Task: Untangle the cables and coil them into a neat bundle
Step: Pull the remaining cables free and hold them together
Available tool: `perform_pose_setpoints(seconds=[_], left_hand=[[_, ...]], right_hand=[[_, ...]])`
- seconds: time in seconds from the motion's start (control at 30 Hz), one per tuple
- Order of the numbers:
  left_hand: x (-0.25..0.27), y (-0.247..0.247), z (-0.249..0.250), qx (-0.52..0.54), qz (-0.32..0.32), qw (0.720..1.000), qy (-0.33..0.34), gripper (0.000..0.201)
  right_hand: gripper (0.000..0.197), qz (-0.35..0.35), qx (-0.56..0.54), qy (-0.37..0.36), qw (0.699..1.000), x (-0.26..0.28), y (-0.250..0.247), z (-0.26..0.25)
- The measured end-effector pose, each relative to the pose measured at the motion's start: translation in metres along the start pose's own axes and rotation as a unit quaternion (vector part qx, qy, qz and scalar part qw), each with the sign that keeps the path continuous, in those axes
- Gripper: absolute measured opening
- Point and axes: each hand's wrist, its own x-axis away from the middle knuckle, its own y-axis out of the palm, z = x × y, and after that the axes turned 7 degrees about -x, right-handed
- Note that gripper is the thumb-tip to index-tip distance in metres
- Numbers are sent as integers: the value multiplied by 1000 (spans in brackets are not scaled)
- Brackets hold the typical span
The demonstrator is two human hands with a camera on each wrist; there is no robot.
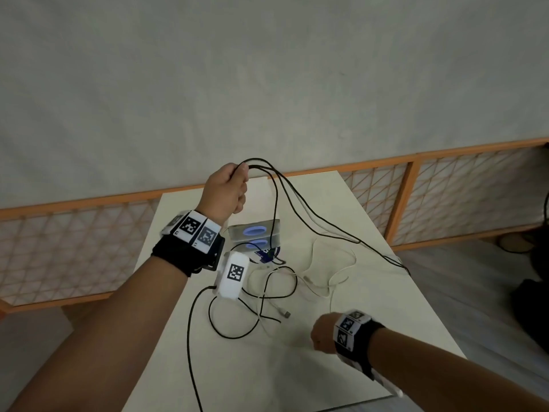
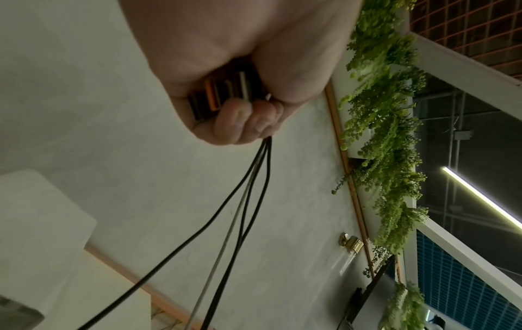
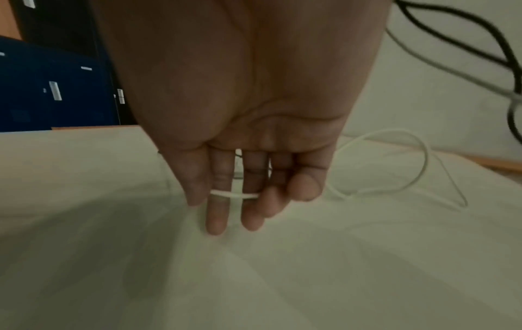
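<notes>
My left hand (image 1: 228, 190) is raised above the far-left part of the table (image 1: 341, 367), fist closed tight around a gathered bunch of black cables (image 1: 300, 209); from the left wrist view the fingers (image 2: 240, 120) are curled hard over the strands, which leave the fist together and fan apart as they drop. Those cables arc away from my fist toward the far edge and run down over the table's right edge. My left forearm reaches up and forward, wrist cocked, back of the hand facing me. My right hand (image 1: 322, 333) is low near the table's near-right part, palm down, fingers (image 3: 217, 214) straight and pointing at the surface, a thin white cable (image 3: 234, 194) lying across them, with the thumb beside it; whether I am pinching it I cannot tell. More white cable (image 1: 332, 281) and black loops (image 1: 267, 292) lie tangled at the table's middle, beside a grey box with blue rings (image 1: 258, 233).
</notes>
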Motion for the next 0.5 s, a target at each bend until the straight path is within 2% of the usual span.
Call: perform_pose_setpoints(seconds=[0.07,0.2,0.3,0.37,0.43,0.5], left_hand=[[-2,0,0,1,1,1000,0,31],[-4,-2,-8,0,3,1000,-17,30],[-3,-3,-18,-8,-1,1000,-30,30],[-2,-3,-24,-15,-4,999,-39,31],[-1,-3,-30,-20,-5,999,-47,31],[1,-2,-34,-22,-10,998,-53,31]], right_hand=[[40,-7,-13,-11,1000,2,9,-3],[41,42,-35,-52,997,7,15,-13],[34,138,-108,-68,982,16,1,-18],[28,255,-154,-37,954,19,-14,-13],[24,371,-223,30,901,17,-30,3],[28,402,-281,109,865,8,-40,23]])
